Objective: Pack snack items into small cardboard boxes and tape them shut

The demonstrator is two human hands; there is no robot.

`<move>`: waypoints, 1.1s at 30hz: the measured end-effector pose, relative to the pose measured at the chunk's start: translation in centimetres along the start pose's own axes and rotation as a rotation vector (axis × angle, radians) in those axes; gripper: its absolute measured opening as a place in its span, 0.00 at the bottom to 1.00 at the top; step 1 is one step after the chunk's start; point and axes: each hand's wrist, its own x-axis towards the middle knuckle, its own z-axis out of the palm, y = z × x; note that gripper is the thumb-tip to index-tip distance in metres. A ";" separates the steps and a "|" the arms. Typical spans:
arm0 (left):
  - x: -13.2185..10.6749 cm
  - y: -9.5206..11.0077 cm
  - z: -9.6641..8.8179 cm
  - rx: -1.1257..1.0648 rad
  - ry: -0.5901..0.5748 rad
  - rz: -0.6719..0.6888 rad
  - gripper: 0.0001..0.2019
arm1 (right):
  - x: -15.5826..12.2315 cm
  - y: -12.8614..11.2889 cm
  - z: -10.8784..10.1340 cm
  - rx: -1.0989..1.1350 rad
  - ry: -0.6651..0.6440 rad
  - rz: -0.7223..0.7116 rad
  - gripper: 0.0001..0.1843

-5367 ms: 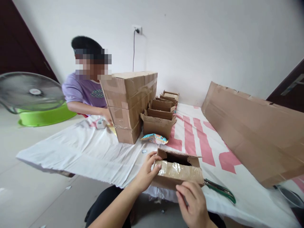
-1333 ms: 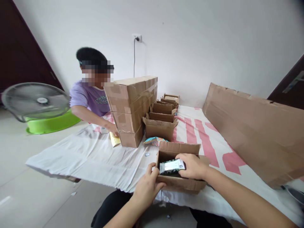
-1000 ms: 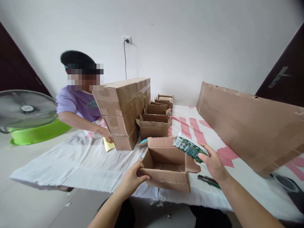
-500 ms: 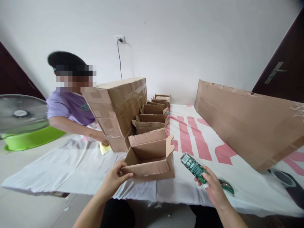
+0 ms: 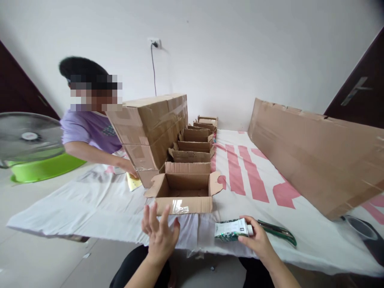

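The right hand [image 5: 259, 238] is holding a green-and-white tube [image 5: 231, 230] by its capped end, the grip closing around it with the thumb on the near side; the body of the tube is pointing leftward out of the grip, its white panel facing up, over the front part of the cloth-covered desk [image 5: 240, 252]. The left hand [image 5: 159, 234] is spreading its fingers, gripping nothing, before the front wall of an open carton [image 5: 184, 205].

Compared with half a second earlier, the left hand is no longer grasping the carton's near left corner; the carton is now standing square before the row of open boxes [image 5: 192, 156], its flaps extending to both sides. The tube, then slanting with its barcode end away, is now lying nearly level.

The right hand is partly covering the near end of a green cutter [image 5: 279, 233], and the carton's front wall is concealing part of its floor. The stacked boxes [image 5: 147, 136] are hiding part of a co-worker's hand [image 5: 130, 168]. The left edge is cutting off the fan [image 5: 30, 136]. Whether the left fingertips are touching the carton, or the tube the cloth, cannot be told.
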 end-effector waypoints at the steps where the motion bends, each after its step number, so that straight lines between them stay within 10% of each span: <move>1: -0.6 0.8 -0.4 -0.064 0.006 0.105 0.39 | 0.0 0.2 0.2 0.001 -0.013 -0.003 0.32; 6: -2.7 3.9 -0.2 -0.461 -0.486 0.386 0.25 | 0.1 0.5 0.9 0.028 -0.100 -0.033 0.33; 14: -1.1 7.4 4.3 -0.612 -1.148 -0.030 0.37 | -0.9 1.5 3.9 0.360 -0.044 -0.033 0.43; 20: -0.9 7.7 4.5 -0.682 -1.154 -0.095 0.36 | -1.3 3.4 6.3 0.486 -0.125 -0.048 0.40; 26: -0.5 7.6 4.4 -0.716 -1.097 -0.168 0.36 | -0.7 2.2 4.2 0.255 -0.003 -0.033 0.45; 33: -1.8 9.4 7.0 -1.162 -0.865 -0.717 0.30 | -0.1 0.6 1.4 0.274 0.144 0.007 0.33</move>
